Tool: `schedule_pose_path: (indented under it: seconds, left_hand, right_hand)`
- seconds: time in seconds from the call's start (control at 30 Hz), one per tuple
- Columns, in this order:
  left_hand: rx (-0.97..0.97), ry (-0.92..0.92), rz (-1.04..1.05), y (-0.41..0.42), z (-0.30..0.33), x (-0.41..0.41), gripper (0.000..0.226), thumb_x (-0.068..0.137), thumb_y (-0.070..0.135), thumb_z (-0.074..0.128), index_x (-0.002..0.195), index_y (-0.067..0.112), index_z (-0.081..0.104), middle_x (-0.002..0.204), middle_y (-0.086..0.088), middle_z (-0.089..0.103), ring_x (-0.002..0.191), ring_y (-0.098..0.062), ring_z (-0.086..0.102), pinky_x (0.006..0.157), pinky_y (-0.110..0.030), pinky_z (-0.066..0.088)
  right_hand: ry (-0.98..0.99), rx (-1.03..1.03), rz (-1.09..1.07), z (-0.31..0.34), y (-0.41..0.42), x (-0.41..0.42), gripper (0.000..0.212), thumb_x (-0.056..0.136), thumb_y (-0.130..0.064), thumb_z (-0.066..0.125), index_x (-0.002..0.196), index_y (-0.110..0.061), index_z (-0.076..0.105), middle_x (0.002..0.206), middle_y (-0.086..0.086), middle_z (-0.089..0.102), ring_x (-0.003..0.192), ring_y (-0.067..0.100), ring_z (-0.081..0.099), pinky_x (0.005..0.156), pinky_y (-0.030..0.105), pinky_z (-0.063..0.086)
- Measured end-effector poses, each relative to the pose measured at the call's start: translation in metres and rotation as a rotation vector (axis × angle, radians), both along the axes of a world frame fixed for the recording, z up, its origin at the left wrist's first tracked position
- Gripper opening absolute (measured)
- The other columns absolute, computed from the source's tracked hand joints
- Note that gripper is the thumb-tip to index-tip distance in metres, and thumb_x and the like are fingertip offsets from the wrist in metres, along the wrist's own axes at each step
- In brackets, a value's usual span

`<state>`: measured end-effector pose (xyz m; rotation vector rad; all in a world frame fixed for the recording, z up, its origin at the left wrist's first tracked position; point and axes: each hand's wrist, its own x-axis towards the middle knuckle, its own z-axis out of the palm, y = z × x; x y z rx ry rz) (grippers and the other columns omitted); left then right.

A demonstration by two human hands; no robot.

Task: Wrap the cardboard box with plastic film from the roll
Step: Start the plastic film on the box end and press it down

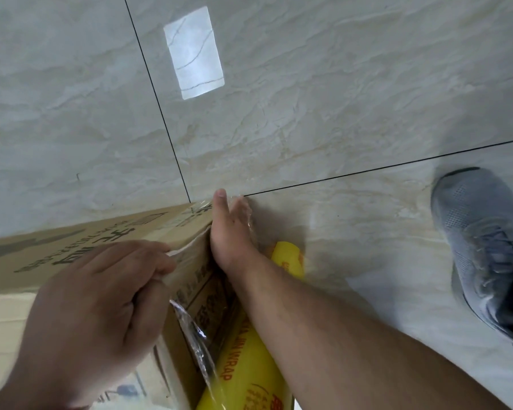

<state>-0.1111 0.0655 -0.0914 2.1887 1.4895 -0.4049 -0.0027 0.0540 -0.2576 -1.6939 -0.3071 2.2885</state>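
A brown cardboard box (80,241) with black print stands on the floor at the lower left. Clear plastic film (196,335) runs down its right side to a yellow roll (243,371) lying on the floor beside the box. My left hand (101,309) pinches the film's edge at the box's top right rim. My right hand (231,229) lies flat with straight fingers against the box's far right corner, pressing film onto it. The forearm hides the middle of the roll.
Pale marble-look floor tiles (308,99) with dark grout lines fill the view. A grey sneaker (480,241) on a foot stands at the right edge. A bright rectangular light reflection (193,53) lies on the tile at the upper middle.
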Motion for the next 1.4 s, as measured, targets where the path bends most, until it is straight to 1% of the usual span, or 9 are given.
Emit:
schedule_pose_path:
  seconds: [0.43,0.6,0.73,0.97,1.03,1.1,1.2,1.3,1.4]
  left_hand:
    - [0.024,-0.136,-0.069,0.011,-0.003,-0.004,0.036,0.092,0.021,0.04,0.091,0.007,0.073,0.091,-0.004,0.072,0.08,-0.034,0.068,0.064,-0.044,0.054]
    - [0.0,-0.223,-0.072,0.015,-0.005,-0.012,0.039,0.097,0.03,0.041,0.096,0.008,0.073,0.092,-0.003,0.073,0.083,-0.031,0.069,0.064,-0.041,0.054]
    - [-0.03,-0.218,-0.066,0.018,-0.005,-0.014,0.036,0.09,0.03,0.044,0.095,0.009,0.072,0.089,-0.002,0.072,0.081,-0.03,0.069,0.063,-0.041,0.055]
    - [-0.04,-0.243,-0.043,0.019,0.0,-0.013,0.038,0.091,0.022,0.038,0.1,0.006,0.071,0.088,-0.003,0.071,0.081,-0.026,0.067,0.067,-0.038,0.053]
    - [-0.056,-0.259,-0.031,0.021,0.002,-0.016,0.039,0.092,0.022,0.038,0.103,0.005,0.071,0.097,-0.004,0.072,0.088,-0.026,0.068,0.072,-0.037,0.052]
    - [-0.056,-0.265,-0.034,0.02,0.003,-0.019,0.037,0.096,0.021,0.039,0.106,0.004,0.07,0.107,-0.006,0.071,0.098,-0.024,0.067,0.08,-0.035,0.051]
    - [-0.046,-0.294,0.028,0.015,0.004,-0.022,0.035,0.1,0.024,0.045,0.115,0.0,0.066,0.118,-0.007,0.066,0.106,-0.023,0.064,0.091,-0.029,0.05]
    - [0.047,-0.278,0.079,0.01,0.012,-0.021,0.038,0.1,0.027,0.052,0.125,0.0,0.062,0.132,-0.008,0.06,0.117,-0.028,0.061,0.105,-0.025,0.044]
    - [0.237,-0.294,-0.177,-0.005,0.014,-0.004,0.025,0.094,0.013,0.056,0.116,0.004,0.065,0.125,-0.018,0.067,0.114,-0.037,0.063,0.103,-0.05,0.045]
  right_hand:
    - [0.282,-0.014,-0.04,0.108,-0.037,0.009,0.122,0.067,-0.108,0.017,0.165,-0.036,0.021,0.174,-0.01,0.016,0.159,0.003,0.005,0.13,0.046,0.004]
    - [0.323,0.123,0.012,0.156,-0.04,0.022,0.101,0.086,-0.092,0.01,0.168,-0.033,0.003,0.174,-0.015,-0.005,0.154,-0.006,-0.015,0.129,0.038,-0.007]
    - [0.272,0.193,0.209,0.184,-0.039,0.031,0.114,0.071,-0.097,0.003,0.165,-0.034,-0.013,0.172,-0.018,-0.018,0.15,-0.008,-0.027,0.126,0.036,-0.013]
    - [0.137,0.449,0.392,0.204,-0.052,0.04,0.095,0.097,-0.08,0.026,0.163,-0.032,-0.023,0.17,-0.019,-0.026,0.149,-0.009,-0.03,0.128,0.032,-0.008]
    - [0.136,0.486,0.413,0.206,-0.053,0.048,0.086,0.1,-0.075,0.032,0.166,-0.037,-0.009,0.17,-0.025,-0.02,0.15,-0.012,-0.023,0.129,0.03,0.0]
    - [0.157,0.454,0.248,0.204,-0.049,0.057,0.062,0.103,-0.066,0.042,0.16,-0.044,0.03,0.169,-0.024,0.019,0.151,-0.015,0.011,0.125,0.025,0.022]
    - [0.191,0.059,-0.157,0.169,-0.042,0.071,0.032,0.106,-0.047,0.052,0.126,-0.028,0.069,0.118,-0.008,0.076,0.111,0.005,0.071,0.094,0.033,0.06]
    - [0.132,-0.164,-0.334,0.126,-0.045,0.078,0.025,0.107,-0.03,0.057,0.119,-0.015,0.072,0.114,0.006,0.078,0.102,0.021,0.076,0.082,0.033,0.06]
    - [0.027,-0.038,-0.242,0.114,-0.046,0.057,0.025,0.104,-0.036,0.06,0.123,-0.029,0.075,0.125,-0.01,0.075,0.122,0.01,0.066,0.111,0.04,0.049]
